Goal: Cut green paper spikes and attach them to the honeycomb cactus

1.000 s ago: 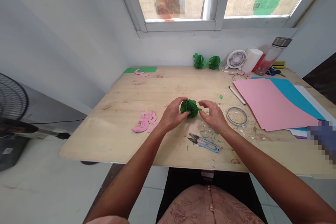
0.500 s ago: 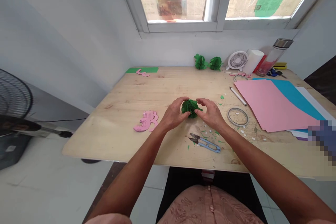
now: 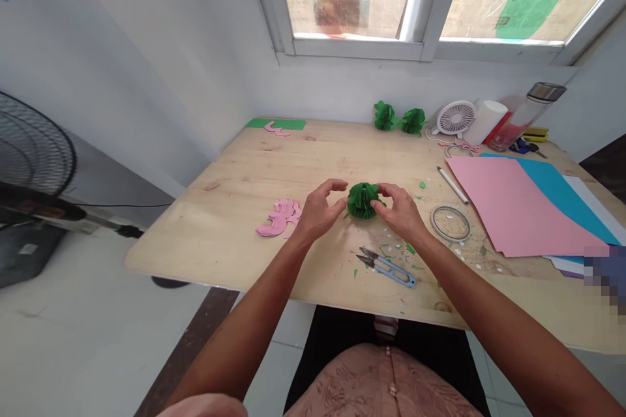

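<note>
A folded green paper ornament (image 3: 362, 201) stands above the middle of the wooden table. My right hand (image 3: 400, 210) pinches its right side between thumb and fingers. On its left, my left hand (image 3: 320, 208) is open, thumb and fingers apart, with the thumb tip close to the paper's edge. Blue-handled thread snips (image 3: 388, 268) lie below the ornament, among small green and white scraps. Left of my left hand is a pile of pink paper cutouts (image 3: 280, 218). A roll of tape (image 3: 450, 224) lies right of my right hand.
Pink sheets (image 3: 518, 208) and blue sheets (image 3: 572, 192) cover the table's right side, beside a white pen (image 3: 452, 185). Along the wall stand two green paper ornaments (image 3: 413, 120), a small white fan (image 3: 456, 118) and a bottle (image 3: 525, 118). A green strip (image 3: 293, 124) lies at the back left.
My left hand has loosened from the green ornament and moved slightly away to its left. My right hand keeps hold of it. The camera view has shifted a little.
</note>
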`<state>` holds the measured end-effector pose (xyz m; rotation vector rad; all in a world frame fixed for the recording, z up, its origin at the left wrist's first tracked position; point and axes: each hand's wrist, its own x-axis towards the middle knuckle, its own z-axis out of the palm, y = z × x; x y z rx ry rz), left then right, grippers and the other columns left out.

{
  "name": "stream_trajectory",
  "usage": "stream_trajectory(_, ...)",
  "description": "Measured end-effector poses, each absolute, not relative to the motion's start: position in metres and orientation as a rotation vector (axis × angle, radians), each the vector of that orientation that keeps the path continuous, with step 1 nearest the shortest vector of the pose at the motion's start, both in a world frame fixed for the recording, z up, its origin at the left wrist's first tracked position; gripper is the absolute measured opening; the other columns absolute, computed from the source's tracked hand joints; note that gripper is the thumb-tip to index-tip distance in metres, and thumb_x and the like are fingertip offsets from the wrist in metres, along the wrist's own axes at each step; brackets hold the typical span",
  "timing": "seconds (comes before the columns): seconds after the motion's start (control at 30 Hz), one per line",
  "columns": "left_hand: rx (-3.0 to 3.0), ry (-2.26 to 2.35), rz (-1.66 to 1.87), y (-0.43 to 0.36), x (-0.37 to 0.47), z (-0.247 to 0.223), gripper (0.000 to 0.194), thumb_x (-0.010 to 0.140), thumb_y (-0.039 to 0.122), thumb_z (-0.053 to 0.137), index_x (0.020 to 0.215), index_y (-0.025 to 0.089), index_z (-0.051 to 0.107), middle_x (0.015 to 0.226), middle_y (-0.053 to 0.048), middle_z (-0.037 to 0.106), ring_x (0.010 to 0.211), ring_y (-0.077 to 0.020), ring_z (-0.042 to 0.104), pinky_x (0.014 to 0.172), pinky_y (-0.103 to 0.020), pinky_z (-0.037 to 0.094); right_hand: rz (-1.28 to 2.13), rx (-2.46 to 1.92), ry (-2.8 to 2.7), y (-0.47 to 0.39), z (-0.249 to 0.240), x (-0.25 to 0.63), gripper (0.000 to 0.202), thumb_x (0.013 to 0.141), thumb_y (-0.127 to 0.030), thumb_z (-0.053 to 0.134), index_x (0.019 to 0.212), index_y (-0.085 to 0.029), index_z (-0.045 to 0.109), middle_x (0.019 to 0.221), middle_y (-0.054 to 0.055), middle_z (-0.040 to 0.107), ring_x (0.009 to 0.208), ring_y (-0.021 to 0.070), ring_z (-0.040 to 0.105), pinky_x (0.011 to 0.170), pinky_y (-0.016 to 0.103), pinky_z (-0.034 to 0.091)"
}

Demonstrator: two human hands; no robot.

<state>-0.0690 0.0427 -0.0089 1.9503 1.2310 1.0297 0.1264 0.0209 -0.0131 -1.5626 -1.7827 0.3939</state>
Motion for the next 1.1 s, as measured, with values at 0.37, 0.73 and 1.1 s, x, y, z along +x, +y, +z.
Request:
stream_trajectory(0.37, 1.901, 1.408, 1.020, 0.038, -0.057, -0.009, 0.012, 0.075, 0.023, 0.056, 0.074, 0.020, 0.067, 0.080, -0.001, 0.073, 0.078, -0.0165, 0.066, 0.078, -0.028, 0.049, 0.368, -1.552, -1.786, 0.023, -0.016, 0.129, 0.031, 0.074, -0.029, 0.057, 0.102, -0.020, 0.065, 0.100, 0.009, 0.070, 0.090, 0.0264, 0.061, 0.082, 0.043, 0.047)
stream_trajectory(0.73, 1.943, 1.467, 0.973, 0.037, -0.059, -0.010, 0.013, 0.074, 0.020, 0.055, 0.072, 0.020, 0.068, 0.079, -0.002, 0.073, 0.077, -0.0181, 0.067, 0.078, -0.029, 0.049, 0.370, -1.566, -1.790, 0.021, -0.013, 0.127, 0.032, 0.075, -0.030, 0.056, 0.103, -0.020, 0.065, 0.100, 0.009, 0.070, 0.092, 0.0278, 0.061, 0.082, 0.044, 0.047)
stream_trajectory(1.1, 1.969, 1.461, 0.941, 0.039, -0.057, -0.015, 0.013, 0.074, 0.019, 0.055, 0.073, 0.020, 0.068, 0.083, -0.002, 0.073, 0.082, -0.0188, 0.066, 0.078, -0.030, 0.049, 0.370, -1.560, -1.784, 0.022, -0.015, 0.127, 0.032, 0.074, -0.030, 0.056, 0.103, -0.019, 0.065, 0.100, 0.010, 0.070, 0.091, 0.0275, 0.061, 0.082, 0.044, 0.047)
